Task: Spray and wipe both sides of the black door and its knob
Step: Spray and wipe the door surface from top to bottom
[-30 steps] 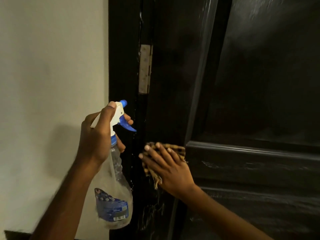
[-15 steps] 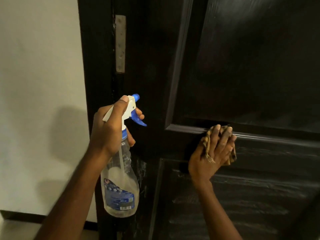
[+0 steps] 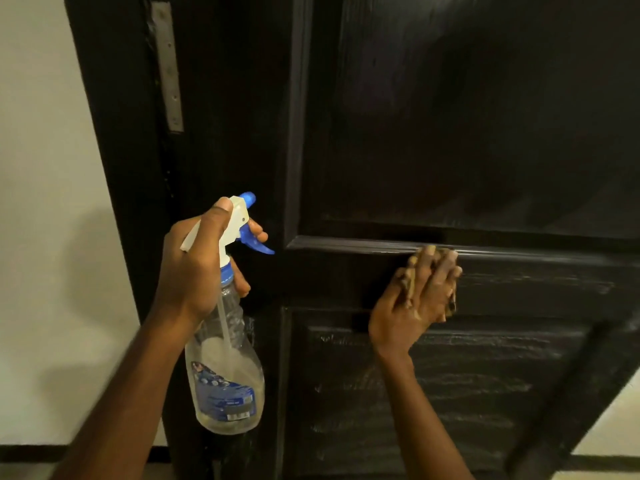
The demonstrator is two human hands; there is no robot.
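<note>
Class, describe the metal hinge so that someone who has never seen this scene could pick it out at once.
Most of the view is a black door. Follow its left edge, toward the pale wall, upward from the spray bottle. The hinge is the narrow upright plate there, the only dull grey metal strip against all that black.

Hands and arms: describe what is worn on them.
Nothing is worn. The left hand and right hand are ungloved, neither wrist carries a watch or band, and the left forearm and right forearm are bare, with no sleeve in view.
</note>
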